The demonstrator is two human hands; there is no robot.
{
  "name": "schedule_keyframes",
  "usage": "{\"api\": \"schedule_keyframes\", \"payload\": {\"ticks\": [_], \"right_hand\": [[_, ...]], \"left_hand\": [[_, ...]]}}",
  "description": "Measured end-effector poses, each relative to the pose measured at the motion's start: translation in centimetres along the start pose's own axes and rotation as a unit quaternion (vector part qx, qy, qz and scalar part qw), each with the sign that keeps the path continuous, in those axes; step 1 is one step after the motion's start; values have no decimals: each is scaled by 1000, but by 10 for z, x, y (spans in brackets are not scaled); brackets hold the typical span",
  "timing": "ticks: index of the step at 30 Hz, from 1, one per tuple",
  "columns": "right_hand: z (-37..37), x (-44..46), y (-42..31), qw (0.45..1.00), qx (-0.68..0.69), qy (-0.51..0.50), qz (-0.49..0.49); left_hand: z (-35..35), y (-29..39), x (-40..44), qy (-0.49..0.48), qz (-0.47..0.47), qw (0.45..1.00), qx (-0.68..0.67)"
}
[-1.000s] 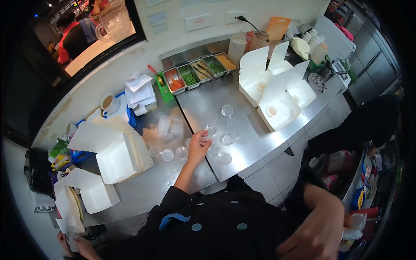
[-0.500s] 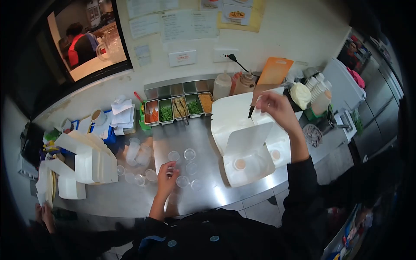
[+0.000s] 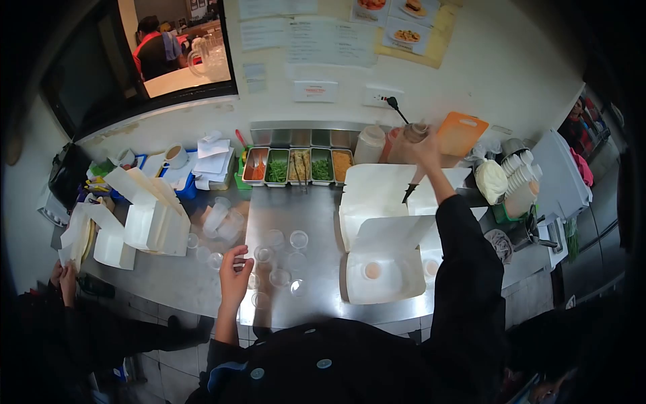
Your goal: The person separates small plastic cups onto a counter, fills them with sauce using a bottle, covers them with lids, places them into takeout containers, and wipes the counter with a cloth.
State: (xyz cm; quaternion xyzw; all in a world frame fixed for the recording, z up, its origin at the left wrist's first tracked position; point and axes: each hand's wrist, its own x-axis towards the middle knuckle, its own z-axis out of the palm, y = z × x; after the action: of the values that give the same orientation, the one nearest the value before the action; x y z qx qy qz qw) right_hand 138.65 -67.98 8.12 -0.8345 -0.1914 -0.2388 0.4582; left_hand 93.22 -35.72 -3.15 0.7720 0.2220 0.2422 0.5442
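My right hand (image 3: 422, 147) is at the wall side of the counter, its fingers around a squeeze bottle (image 3: 416, 130); some blur hides the grip's detail. My left hand (image 3: 235, 275) hovers over the counter with fingers curled and thumb near the fingertips; whether something small is between them is unclear. Beside it lie several clear plastic lids or shallow cups (image 3: 279, 277). Under my right arm, open white takeout boxes (image 3: 383, 291) stand together. A small cup of pale sauce (image 3: 371, 271) sits in the front box, and another cup (image 3: 431, 268) in the box beside it.
Metal pans of chopped toppings (image 3: 277, 167) line the wall, with tongs in one. A white bottle (image 3: 369, 144) and orange cutting board (image 3: 463, 135) stand right of them. At left are more open boxes (image 3: 156, 225) and another person's hands (image 3: 64, 279).
My right hand has moved from above the open boxes to the squeeze bottle. The left hand has shifted slightly left over the clear plastic pieces. The camera view has shifted.
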Motion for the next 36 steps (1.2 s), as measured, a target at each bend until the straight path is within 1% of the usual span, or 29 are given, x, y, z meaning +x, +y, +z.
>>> {"api": "schedule_keyframes", "payload": {"ticks": [2,3,4,5,7,9,11,13,14,15,16,17,19,21,23,24,25,26,27,28,29,31,34,36], "right_hand": [[-27,14,-30,993,17,65,-95],[-42,26,-48,988,13,89,-123],[-63,26,-87,986,41,89,-134],[-85,25,-127,983,69,89,-146],[-123,20,-202,973,128,93,-166],[-154,9,-267,965,166,108,-174],[-172,-9,-318,932,281,100,-208],[-176,-44,-354,923,313,83,-209],[-174,-67,-368,918,330,75,-208],[-170,-95,-380,920,341,57,-184],[-167,-125,-387,921,353,39,-158],[-162,-155,-378,920,361,20,-154],[-150,-200,-370,949,299,-28,-97],[-143,-233,-370,973,215,-70,-35],[-143,-255,-369,981,176,-79,13],[-144,-264,-369,983,160,-81,36],[-146,-272,-363,987,122,-97,45],[-146,-279,-357,988,84,-114,55],[-142,-285,-353,989,74,-112,71],[-138,-291,-347,988,63,-109,86],[-134,-296,-340,988,53,-104,100],[-127,-301,-327,986,50,-121,101],[-120,-311,-308,983,3,-140,116],[-114,-315,-299,979,-18,-157,125]], "left_hand": [[2,9,17,-30,38,999,1],[9,5,32,-55,57,997,-14],[19,17,44,-79,96,992,-10],[34,40,60,-100,156,983,-4],[71,110,81,-127,317,940,-2],[101,176,86,-150,369,916,-44],[107,227,70,-173,360,910,-108],[105,257,52,-205,349,898,-172],[98,261,43,-223,346,888,-203],[86,260,29,-293,277,885,-233],[84,249,15,-295,287,879,-241],[83,238,2,-299,295,873,-246],[72,225,-17,-347,272,865,-239],[60,216,-23,-431,249,839,-222],[45,209,-17,-525,241,801,-158],[44,198,0,-618,246,739,-109],[46,178,22,-645,302,701,-44],[65,130,47,-605,330,725,3],[68,125,79,-631,296,711,93],[81,71,100,-483,303,801,181],[90,34,117,-437,267,813,277],[99,-4,108,-330,147,863,353],[98,-9,82,-345,34,879,327],[102,-13,77,-340,28,877,339]]}}
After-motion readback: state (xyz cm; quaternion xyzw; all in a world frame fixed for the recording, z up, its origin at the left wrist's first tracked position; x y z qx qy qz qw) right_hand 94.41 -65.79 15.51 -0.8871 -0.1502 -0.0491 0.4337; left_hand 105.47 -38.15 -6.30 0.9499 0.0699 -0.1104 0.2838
